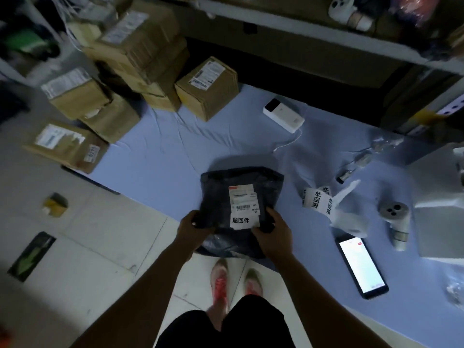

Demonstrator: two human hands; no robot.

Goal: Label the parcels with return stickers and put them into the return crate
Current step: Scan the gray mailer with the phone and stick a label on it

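Observation:
A dark plastic mailer parcel [218, 194] is held over the near edge of the blue cloth [155, 156]. It carries a white shipping label and, below that, a white return sticker [243, 220] with black characters. My left hand [192, 227] grips its lower left edge and my right hand [272, 233] grips its lower right corner, thumb next to the sticker. A strip of return stickers [318, 200] lies on the cloth to the right. No crate is identifiable.
Several brown cardboard parcels [208, 87] are stacked at the back left. A white power bank [283, 115] with its cable, a lit phone [361, 266], a white handheld device [395, 219] and a white box [439, 222] lie to the right. A shelf runs along the top.

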